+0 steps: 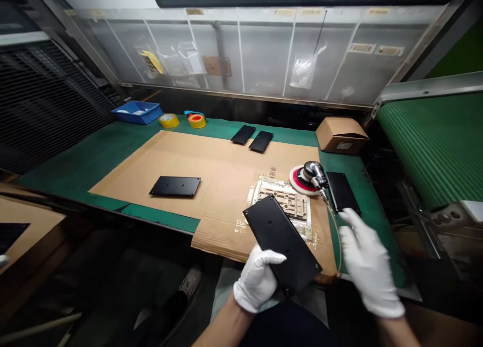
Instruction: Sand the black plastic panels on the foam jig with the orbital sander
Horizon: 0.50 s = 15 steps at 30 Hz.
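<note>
Presently, a black rectangular plate [289, 244] is being gripped by the white-gloved left hand [258, 276], with the thumb being laid over its upper face and the fingers being hidden beneath. The plate is being held at a slant in front of the torso, near the front edge of a cardboard sheet [211, 161], and part of a beige slotted fixture [300, 205] is being covered by it from this viewpoint. The fixture is being bordered by clear tape on the cardboard.

The white-gloved right hand [370, 266] is being blurred, its fingers being pointed toward the near end of a matching plate [342, 190] on the green worktop [94, 151]; whether that plate is being touched or gripped cannot be told.

Between the matching plate and the fixture, a pneumatic polisher [307, 178] with a red-and-white pad is being supported by the cardboard, and its hose [337, 236] is being draped toward the front edge. 3 more black plates are being borne by the sheet: 1 at the left [175, 186] and 2 at the rear [243, 135] [261, 141]. Behind, the worktop is being occupied by a cardboard box [341, 136], 2 yellow tape rolls [168, 120] [196, 120] and a blue bin [138, 112].
</note>
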Each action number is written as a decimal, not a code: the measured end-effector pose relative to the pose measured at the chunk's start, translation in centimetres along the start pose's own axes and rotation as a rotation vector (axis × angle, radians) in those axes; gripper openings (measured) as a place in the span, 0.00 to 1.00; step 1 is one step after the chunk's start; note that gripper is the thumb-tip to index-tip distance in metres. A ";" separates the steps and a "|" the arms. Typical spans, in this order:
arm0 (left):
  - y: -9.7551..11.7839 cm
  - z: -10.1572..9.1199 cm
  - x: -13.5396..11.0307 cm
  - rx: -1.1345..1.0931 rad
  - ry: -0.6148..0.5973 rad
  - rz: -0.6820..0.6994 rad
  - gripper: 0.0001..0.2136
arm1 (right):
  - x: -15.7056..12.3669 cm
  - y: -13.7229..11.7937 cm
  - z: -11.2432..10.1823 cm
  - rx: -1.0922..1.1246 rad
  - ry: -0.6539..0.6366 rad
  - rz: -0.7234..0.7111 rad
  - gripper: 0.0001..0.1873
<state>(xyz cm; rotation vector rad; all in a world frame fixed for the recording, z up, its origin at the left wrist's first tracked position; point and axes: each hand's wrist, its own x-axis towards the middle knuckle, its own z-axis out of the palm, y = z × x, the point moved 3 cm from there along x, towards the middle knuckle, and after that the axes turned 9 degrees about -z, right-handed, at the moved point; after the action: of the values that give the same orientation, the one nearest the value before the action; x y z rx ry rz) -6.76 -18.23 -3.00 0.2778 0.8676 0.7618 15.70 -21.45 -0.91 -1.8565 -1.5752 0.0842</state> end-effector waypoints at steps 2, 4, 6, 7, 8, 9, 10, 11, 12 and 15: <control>0.9 0.2 -1.2 -0.080 -0.124 -0.063 0.20 | -0.2 6.6 -0.8 -0.334 -0.118 0.136 0.34; 1.8 0.7 -2.4 -0.110 -0.293 -0.134 0.23 | -1.1 12.4 -0.6 -0.548 -0.297 0.282 0.38; 2.4 1.3 -3.4 -0.129 -0.420 -0.203 0.28 | -2.4 16.0 0.4 -0.566 -0.430 0.338 0.38; 2.5 1.4 -3.8 -0.136 -0.457 -0.233 0.32 | -2.9 17.1 0.9 -0.529 -0.469 0.338 0.37; 2.5 1.4 -4.1 -0.138 -0.477 -0.254 0.35 | -3.4 17.7 1.4 -0.480 -0.493 0.328 0.36; 2.4 1.3 -4.3 -0.130 -0.486 -0.267 0.38 | -3.7 17.9 1.6 -0.437 -0.501 0.322 0.35; 2.3 1.2 -4.5 -0.110 -0.485 -0.276 0.40 | -3.9 17.9 1.6 -0.409 -0.488 0.332 0.34; 2.2 0.9 -4.8 -0.072 -0.463 -0.280 0.38 | -4.1 17.7 1.2 -0.396 -0.461 0.360 0.33; 2.1 0.6 -5.0 -0.017 -0.414 -0.282 0.35 | -4.2 17.1 0.7 -0.395 -0.410 0.402 0.32; 2.0 -0.1 -5.5 0.195 -0.167 -0.293 0.20 | -4.7 12.8 -1.6 -0.339 -0.219 0.426 0.30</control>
<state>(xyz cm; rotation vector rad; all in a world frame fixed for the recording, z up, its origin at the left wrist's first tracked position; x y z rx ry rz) -10.12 -20.68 1.19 0.3726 0.8025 0.3766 26.03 -26.72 -8.27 -2.5040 -1.3680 0.2298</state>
